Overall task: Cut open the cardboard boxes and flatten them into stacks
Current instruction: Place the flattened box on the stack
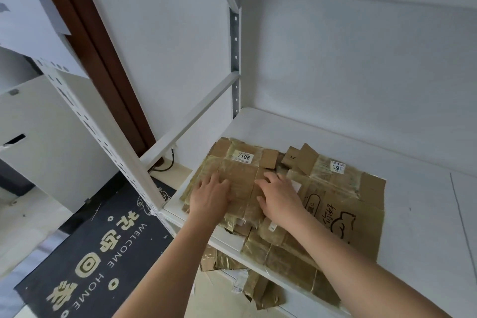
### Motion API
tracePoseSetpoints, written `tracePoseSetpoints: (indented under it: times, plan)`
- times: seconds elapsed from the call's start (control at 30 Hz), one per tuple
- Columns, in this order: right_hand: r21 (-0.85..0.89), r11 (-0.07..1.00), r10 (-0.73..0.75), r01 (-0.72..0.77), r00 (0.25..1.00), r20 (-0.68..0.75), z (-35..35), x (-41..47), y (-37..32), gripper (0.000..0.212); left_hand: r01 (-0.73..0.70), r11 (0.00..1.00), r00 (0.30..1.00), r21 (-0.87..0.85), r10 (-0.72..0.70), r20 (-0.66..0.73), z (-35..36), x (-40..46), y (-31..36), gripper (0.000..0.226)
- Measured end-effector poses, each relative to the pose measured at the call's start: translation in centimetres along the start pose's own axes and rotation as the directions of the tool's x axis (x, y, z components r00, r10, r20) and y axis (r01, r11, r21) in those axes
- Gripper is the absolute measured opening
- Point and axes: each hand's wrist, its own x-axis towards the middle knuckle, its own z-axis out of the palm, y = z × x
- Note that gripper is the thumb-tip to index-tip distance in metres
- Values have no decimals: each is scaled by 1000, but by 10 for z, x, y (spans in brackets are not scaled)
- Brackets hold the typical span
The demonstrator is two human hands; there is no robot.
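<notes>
A stack of flattened brown cardboard boxes [242, 162], shiny with tape, lies on a white shelf [413, 214]. The top sheet carries a white label reading 7108. My left hand [210, 195] presses flat on the top sheet's left part. My right hand [280, 197] presses flat just to its right, fingers spread. A larger flattened box [343, 212] with a black printed drawing and a second label lies under and to the right. Part of the stack overhangs the shelf's front edge.
More flattened cardboard [260, 289] lies on the lower level beneath the shelf. White perforated uprights [103, 142] frame the shelf at left and at the back corner. A dark welcome mat [103, 253] covers the floor at left. A white cabinet [46, 142] stands further left.
</notes>
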Motion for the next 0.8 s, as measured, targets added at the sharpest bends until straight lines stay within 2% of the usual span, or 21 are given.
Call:
tracePoseSetpoints:
  times: [0.07,0.2,0.3,0.4,0.63,0.8]
  plan:
    - [71,997,-15,23,993,-121,-11,-8,3,43,-17,999,994,35,21,-111,-12,-2,5,23]
    - [49,999,-6,22,953,-303,-34,-29,14,43,-123,992,947,-7,115,-298,-38,-12,26,37]
    - [17,1000,27,-22,922,-386,-50,-51,31,45,-241,970,888,37,236,-393,-52,-18,58,46]
    - [15,995,93,-97,877,-471,-62,-83,58,39,-362,927,808,96,363,-464,-57,-22,102,44]
    - [-1,927,317,-376,782,-537,-78,-185,157,39,-552,820,753,148,567,-333,-47,-49,233,43]
    - [6,862,419,-507,706,-571,-87,-271,234,39,-653,742,688,153,665,-289,-35,-87,336,49]
